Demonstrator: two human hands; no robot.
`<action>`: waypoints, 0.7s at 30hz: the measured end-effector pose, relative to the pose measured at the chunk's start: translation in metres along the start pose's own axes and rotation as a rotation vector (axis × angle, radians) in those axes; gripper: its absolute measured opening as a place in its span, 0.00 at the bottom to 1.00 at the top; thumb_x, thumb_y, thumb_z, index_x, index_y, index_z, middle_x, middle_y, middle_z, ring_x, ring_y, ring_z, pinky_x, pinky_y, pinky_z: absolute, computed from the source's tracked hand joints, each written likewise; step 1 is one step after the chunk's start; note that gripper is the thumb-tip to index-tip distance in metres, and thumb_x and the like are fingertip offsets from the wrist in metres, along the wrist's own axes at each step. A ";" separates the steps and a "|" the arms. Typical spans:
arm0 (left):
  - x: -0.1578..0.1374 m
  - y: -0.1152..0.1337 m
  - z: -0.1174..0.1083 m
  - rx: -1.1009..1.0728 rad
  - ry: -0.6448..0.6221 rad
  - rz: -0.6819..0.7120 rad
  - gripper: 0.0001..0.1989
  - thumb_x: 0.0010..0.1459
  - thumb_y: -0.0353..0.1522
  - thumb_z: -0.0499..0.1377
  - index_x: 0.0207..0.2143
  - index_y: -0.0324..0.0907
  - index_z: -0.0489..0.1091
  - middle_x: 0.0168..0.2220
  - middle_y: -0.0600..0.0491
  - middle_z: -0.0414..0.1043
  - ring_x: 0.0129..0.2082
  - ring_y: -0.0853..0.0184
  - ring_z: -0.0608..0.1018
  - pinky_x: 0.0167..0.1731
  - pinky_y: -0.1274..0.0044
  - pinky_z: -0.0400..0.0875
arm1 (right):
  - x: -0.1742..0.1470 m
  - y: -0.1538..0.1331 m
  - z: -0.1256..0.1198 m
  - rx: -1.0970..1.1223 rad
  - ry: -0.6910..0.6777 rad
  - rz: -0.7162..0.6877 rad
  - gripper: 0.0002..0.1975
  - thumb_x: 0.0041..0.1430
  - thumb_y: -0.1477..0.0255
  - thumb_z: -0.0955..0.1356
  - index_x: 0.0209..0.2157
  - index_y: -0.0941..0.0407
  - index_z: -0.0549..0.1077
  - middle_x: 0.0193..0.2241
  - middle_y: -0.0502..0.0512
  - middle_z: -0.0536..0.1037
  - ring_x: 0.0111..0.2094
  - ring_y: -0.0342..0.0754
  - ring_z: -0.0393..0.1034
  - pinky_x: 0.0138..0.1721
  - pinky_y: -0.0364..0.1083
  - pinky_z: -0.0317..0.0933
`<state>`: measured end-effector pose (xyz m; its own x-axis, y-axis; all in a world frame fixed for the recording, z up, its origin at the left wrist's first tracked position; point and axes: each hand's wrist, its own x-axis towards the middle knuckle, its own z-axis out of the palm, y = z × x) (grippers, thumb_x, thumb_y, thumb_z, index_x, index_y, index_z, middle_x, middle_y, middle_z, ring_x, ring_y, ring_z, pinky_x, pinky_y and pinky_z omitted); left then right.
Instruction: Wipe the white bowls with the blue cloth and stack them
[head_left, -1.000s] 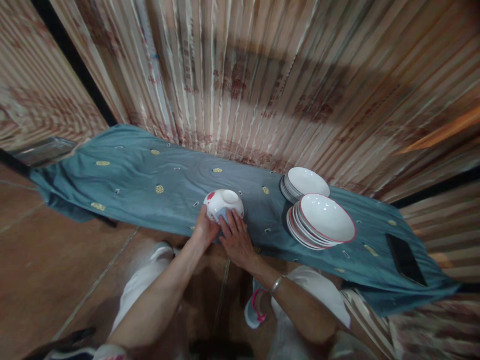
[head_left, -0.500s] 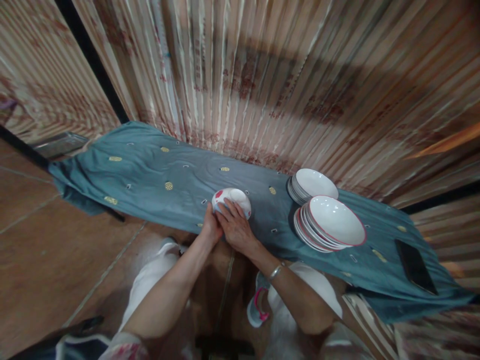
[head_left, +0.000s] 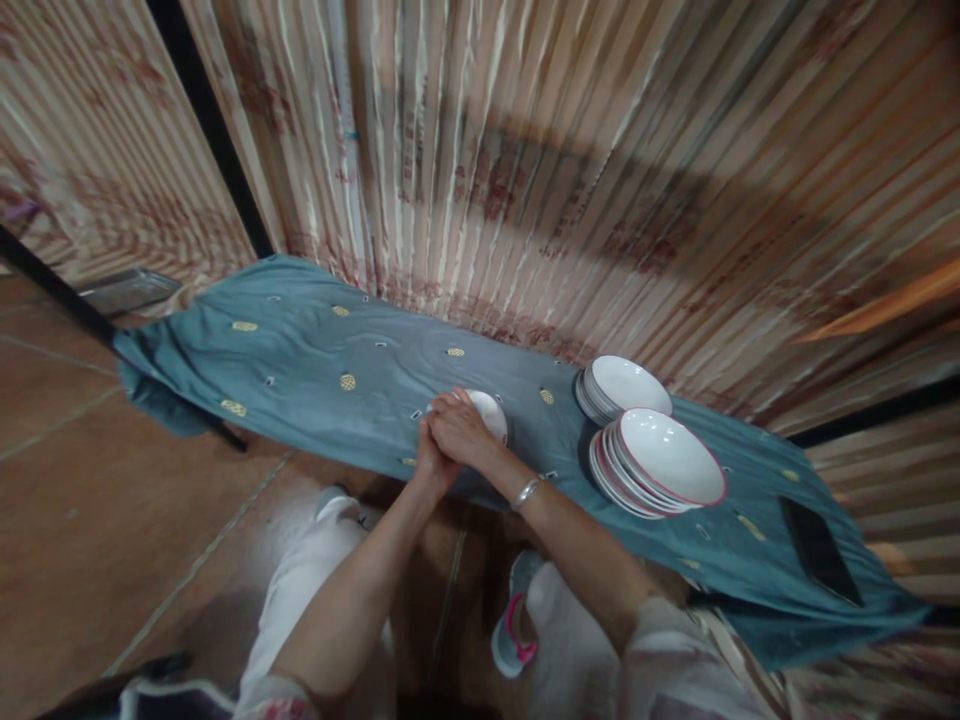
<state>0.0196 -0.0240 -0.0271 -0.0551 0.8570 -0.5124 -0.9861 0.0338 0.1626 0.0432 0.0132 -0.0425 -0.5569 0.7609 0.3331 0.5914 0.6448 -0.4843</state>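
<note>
A small white bowl (head_left: 491,414) sits low over the table's front half, tilted, with much of its left side hidden by my hands. My left hand (head_left: 436,452) is closed around the bowl's near left side, its fingers mostly covered. Over it lies my right hand (head_left: 459,428), fingers bent and pressed on the bowl's left part. Whether anything thin is under those fingers I cannot tell. A silver bracelet (head_left: 529,490) circles my right wrist.
To the right stand a stack of red-rimmed white bowls (head_left: 671,458) and, behind it, a stack of white dishes (head_left: 628,386). A dark phone-like slab (head_left: 820,550) lies farther right on the teal cloth (head_left: 300,350). Pleated curtain (head_left: 487,180) and black poles (head_left: 214,125) border the table.
My right hand has slid left across the bowl, and its fingers are now more bent. The red pattern on the bowl's left side is now covered. The view has shifted slightly.
</note>
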 end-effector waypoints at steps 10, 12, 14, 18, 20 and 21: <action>0.007 0.000 -0.006 0.056 0.088 -0.023 0.26 0.69 0.44 0.44 0.55 0.38 0.70 0.38 0.44 0.80 0.44 0.55 0.82 0.48 0.62 0.75 | 0.054 0.023 -0.055 -0.280 -0.498 0.111 0.12 0.63 0.76 0.64 0.34 0.61 0.80 0.40 0.65 0.82 0.45 0.55 0.73 0.53 0.51 0.58; 0.008 0.000 -0.007 0.059 0.102 -0.026 0.26 0.69 0.44 0.44 0.56 0.38 0.69 0.37 0.45 0.81 0.42 0.56 0.82 0.48 0.63 0.75 | 0.061 0.025 -0.061 -0.266 -0.544 0.155 0.13 0.65 0.75 0.63 0.36 0.62 0.80 0.41 0.64 0.82 0.44 0.53 0.73 0.50 0.48 0.59; 0.008 -0.001 -0.007 0.040 0.097 -0.021 0.26 0.69 0.44 0.45 0.57 0.37 0.68 0.37 0.44 0.81 0.41 0.56 0.83 0.46 0.64 0.76 | 0.066 0.030 -0.064 -0.238 -0.547 0.178 0.14 0.65 0.75 0.63 0.37 0.61 0.81 0.41 0.62 0.82 0.44 0.52 0.74 0.48 0.45 0.61; 0.010 -0.003 -0.007 -0.001 0.086 -0.011 0.27 0.69 0.44 0.46 0.59 0.36 0.68 0.41 0.42 0.81 0.42 0.55 0.83 0.46 0.64 0.76 | 0.072 0.052 -0.067 -0.142 -0.520 0.226 0.12 0.61 0.76 0.65 0.36 0.56 0.82 0.43 0.57 0.83 0.45 0.51 0.76 0.47 0.43 0.64; 0.010 -0.003 -0.006 0.004 0.097 -0.014 0.27 0.69 0.44 0.45 0.58 0.36 0.68 0.41 0.42 0.81 0.42 0.55 0.82 0.46 0.64 0.76 | 0.072 0.066 -0.069 -0.074 -0.487 0.252 0.13 0.60 0.76 0.65 0.35 0.54 0.83 0.42 0.55 0.84 0.44 0.51 0.77 0.46 0.43 0.66; 0.009 -0.004 -0.005 0.012 0.104 -0.014 0.26 0.69 0.44 0.45 0.58 0.36 0.68 0.41 0.42 0.81 0.43 0.54 0.82 0.46 0.64 0.76 | 0.071 0.073 -0.070 -0.038 -0.465 0.267 0.13 0.60 0.76 0.65 0.35 0.54 0.83 0.41 0.54 0.84 0.43 0.51 0.77 0.46 0.43 0.66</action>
<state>0.0217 -0.0191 -0.0369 -0.0576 0.7982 -0.5997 -0.9851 0.0521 0.1640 0.0877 0.1199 0.0027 -0.5783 0.7920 -0.1956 0.7639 0.4416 -0.4705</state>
